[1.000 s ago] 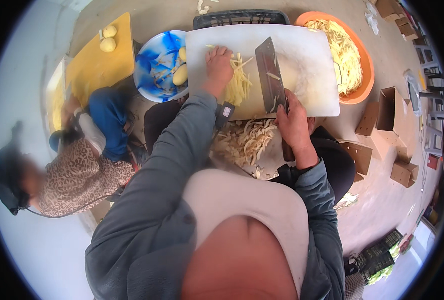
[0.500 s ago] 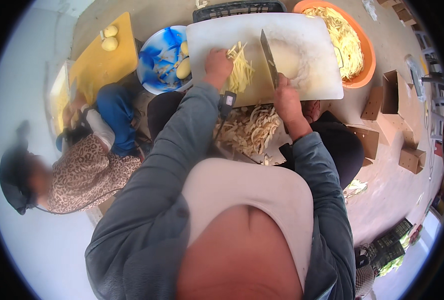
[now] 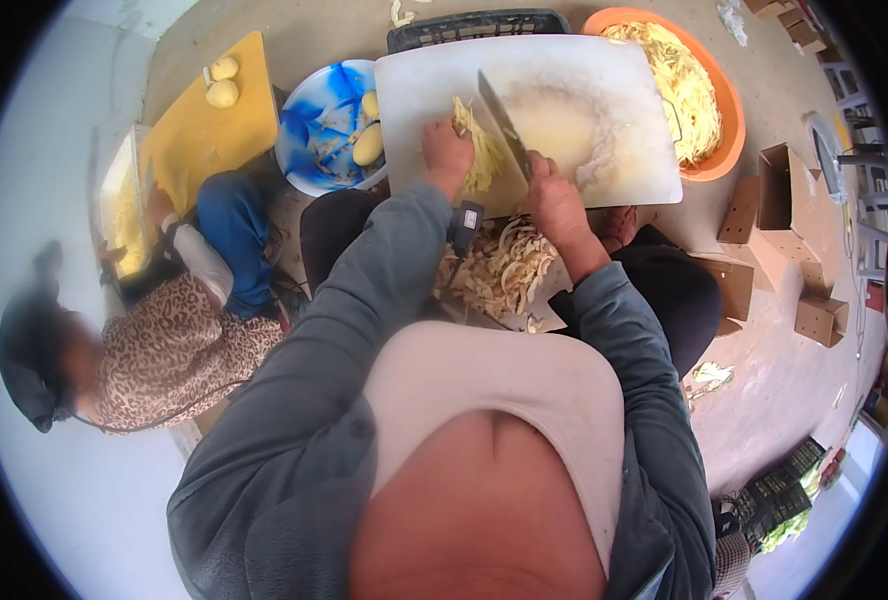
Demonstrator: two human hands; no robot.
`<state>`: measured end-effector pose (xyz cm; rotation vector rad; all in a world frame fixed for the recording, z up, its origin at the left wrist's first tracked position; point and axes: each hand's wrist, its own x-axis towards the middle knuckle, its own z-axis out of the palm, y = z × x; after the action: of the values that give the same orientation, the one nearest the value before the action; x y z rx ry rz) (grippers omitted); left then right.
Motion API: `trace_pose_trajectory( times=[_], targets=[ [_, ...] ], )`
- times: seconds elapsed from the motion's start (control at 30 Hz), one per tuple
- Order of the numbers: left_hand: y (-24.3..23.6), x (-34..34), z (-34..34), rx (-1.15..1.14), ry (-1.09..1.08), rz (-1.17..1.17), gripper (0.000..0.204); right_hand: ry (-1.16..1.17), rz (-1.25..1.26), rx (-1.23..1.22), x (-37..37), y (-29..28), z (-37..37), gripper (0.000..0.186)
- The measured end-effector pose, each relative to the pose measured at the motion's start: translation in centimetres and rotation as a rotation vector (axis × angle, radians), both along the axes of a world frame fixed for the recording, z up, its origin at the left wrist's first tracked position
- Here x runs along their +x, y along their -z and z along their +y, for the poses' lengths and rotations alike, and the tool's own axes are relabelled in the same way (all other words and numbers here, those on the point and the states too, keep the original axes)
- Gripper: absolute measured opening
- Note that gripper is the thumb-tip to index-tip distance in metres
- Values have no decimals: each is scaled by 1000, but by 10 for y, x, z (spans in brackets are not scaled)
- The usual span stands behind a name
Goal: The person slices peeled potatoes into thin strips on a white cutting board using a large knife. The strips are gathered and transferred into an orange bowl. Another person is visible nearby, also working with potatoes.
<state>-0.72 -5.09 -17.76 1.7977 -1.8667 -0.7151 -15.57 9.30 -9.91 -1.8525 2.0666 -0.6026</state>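
Observation:
My right hand (image 3: 556, 200) grips the handle of a kitchen knife (image 3: 502, 115) with a broad blade. The blade slants up and to the left, close along the right side of a heap of pale yellow potato strips (image 3: 484, 158). From the left, my left hand (image 3: 448, 156) is closed against the same heap, its fingers curled at the strips. Both hands are over the left half of a white cutting board (image 3: 604, 60), whose middle has a worn, wet patch. Part of the heap is hidden behind my left hand.
A blue-and-white basin (image 3: 299, 165) with whole potatoes stands left of the board; an orange tub (image 3: 732, 110) full of strips, right. Peelings (image 3: 509, 265) lie below the board. A co-worker (image 3: 189, 335) sits left by a yellow board (image 3: 199, 140). Cardboard boxes (image 3: 789, 205) stand right.
The knife in my right hand has moved left, up to the strips. The heap looks narrower and more pressed together, with my left hand still at its left side.

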Motion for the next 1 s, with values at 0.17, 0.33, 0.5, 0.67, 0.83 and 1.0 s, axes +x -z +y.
trace_pose_trajectory(
  times=[0.17,0.33,0.5,0.67,0.83,1.0],
  targets=[
    [4,7,11,-214,-57,-1,40,242,-481,-12,-21,19,6,39],
    [7,9,18,-358,18,86,46,413,-971,117,-29,51,19,40],
    [12,-5,22,-405,91,117,52,408,-1100,130,-8,66,24,43],
    [12,-12,25,-381,122,203,52,351,-1111,151,22,60,14,45],
    [11,-15,18,-330,18,317,49,301,-1117,86,41,78,2,42],
    [2,-17,18,-236,-22,499,46,277,-1069,40,43,89,-2,39]
  ],
)
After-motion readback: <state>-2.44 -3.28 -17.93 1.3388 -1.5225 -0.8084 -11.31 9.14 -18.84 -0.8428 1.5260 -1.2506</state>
